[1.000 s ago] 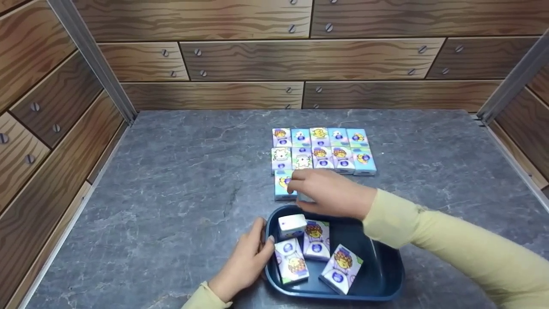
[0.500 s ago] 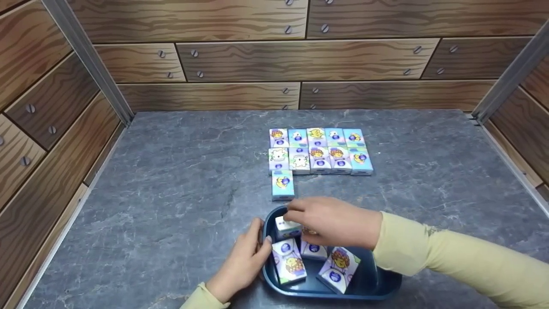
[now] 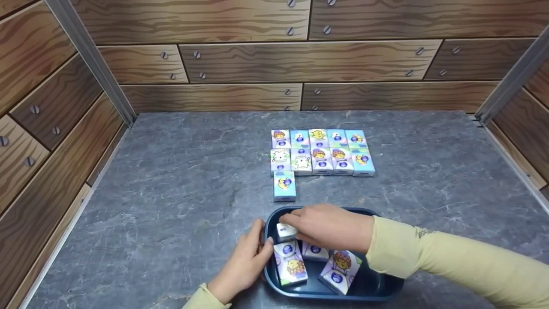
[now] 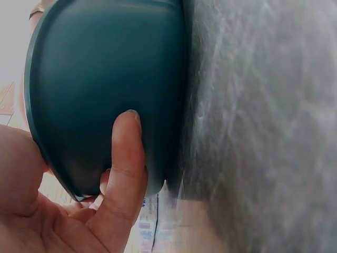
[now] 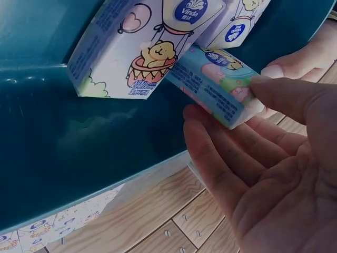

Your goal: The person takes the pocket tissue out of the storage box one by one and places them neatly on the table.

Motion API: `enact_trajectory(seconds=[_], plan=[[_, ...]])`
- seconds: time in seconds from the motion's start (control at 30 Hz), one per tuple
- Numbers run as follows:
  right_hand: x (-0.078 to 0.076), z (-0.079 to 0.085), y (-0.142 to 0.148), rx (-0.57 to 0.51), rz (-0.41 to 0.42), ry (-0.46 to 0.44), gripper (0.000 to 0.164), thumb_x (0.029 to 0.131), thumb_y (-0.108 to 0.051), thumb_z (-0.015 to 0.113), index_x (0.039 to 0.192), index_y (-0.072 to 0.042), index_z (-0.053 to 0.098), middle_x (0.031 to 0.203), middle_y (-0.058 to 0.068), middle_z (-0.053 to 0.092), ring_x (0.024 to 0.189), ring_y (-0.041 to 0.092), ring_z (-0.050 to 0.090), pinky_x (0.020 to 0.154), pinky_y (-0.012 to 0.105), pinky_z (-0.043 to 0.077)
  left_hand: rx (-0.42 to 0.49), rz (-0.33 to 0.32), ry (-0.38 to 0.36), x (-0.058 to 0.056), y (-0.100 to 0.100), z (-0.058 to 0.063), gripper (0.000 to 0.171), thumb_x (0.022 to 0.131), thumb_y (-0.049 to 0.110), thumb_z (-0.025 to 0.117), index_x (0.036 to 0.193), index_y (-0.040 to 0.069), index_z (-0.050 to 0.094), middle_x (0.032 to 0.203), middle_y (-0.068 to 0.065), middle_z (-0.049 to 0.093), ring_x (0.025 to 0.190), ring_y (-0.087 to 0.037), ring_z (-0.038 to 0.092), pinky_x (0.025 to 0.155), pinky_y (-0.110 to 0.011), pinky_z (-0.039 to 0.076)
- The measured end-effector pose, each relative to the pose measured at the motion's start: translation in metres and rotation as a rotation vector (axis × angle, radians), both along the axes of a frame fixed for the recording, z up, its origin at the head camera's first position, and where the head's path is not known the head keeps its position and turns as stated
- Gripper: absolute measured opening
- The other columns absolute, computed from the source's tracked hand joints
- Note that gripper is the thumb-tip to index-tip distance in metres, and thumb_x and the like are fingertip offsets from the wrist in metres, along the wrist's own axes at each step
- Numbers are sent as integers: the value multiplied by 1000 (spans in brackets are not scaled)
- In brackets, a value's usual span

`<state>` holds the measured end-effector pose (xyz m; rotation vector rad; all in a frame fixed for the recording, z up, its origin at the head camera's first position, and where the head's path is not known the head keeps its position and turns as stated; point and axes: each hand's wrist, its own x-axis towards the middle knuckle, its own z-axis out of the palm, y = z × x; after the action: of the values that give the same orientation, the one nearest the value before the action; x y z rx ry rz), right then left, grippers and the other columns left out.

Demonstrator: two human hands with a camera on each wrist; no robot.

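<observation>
My right hand (image 3: 328,227) reaches into the dark blue plastic tray (image 3: 369,286) and pinches a small tissue pack (image 3: 286,232) standing on end in the far left corner. In the right wrist view this tissue pack (image 5: 213,84) has a blue printed side, with the thumb on one face and fingers on the opposite face. Several purple-and-white tissue packs lie beside it, including one at the left (image 3: 291,262) and one tilted at the right (image 3: 341,272). My left hand (image 3: 244,262) grips the tray's left side, thumb at the rim, a finger along the outer wall (image 4: 89,79).
Beyond the tray, tissue packs lie flat in two tight rows (image 3: 321,161) on the grey marbled table (image 3: 180,193). A single blue pack (image 3: 284,186) sits below the left end of the front row. Wood-patterned panels (image 3: 274,60) enclose the back and sides.
My right hand has left the single blue pack in front of the rows and come back into the tray, where it takes hold of the upright pack. The left hand stays at the tray.
</observation>
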<state>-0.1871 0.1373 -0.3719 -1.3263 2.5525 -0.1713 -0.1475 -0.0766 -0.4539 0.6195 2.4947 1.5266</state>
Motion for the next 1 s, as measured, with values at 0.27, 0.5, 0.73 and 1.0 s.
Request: enact_trajectory(seconds=[0.27, 0.5, 0.73, 1.0], plan=[[1, -1, 1, -55, 41, -14, 36, 97, -16, 56, 133, -11, 52, 119, 3, 63, 103, 13, 61, 85, 31, 52, -24, 9, 8, 0, 0, 1, 13, 98, 16, 48, 109, 10, 45, 60, 7, 46, 48, -5, 45, 43, -21, 38], [1, 7, 7, -115, 53, -48, 35, 94, -9, 56, 129, -9, 55, 114, 3, 65, 92, 9, 63, 78, 25, 52, -23, 10, 9, 1, -1, 0, 13, 98, 17, 48, 109, 10, 46, 61, 8, 45, 49, -5, 45, 45, -21, 37], [-4, 32, 18, -259, 46, -57, 38, 86, -6, 61, 124, -7, 59, 105, 1, 67, 81, 3, 60, 72, 18, 51, -7, 19, 57, 2, 0, -1, 11, 97, 13, 49, 107, 7, 47, 60, 8, 44, 48, -4, 44, 44, -21, 38], [-30, 52, 40, -349, -52, 85, 34, 83, -5, 65, 117, -5, 63, 100, 1, 66, 82, 8, 61, 72, 24, 53, -15, 31, 57, 2, 1, -1, 12, 97, 12, 50, 106, 5, 47, 60, 8, 45, 49, -4, 44, 44, -21, 39]])
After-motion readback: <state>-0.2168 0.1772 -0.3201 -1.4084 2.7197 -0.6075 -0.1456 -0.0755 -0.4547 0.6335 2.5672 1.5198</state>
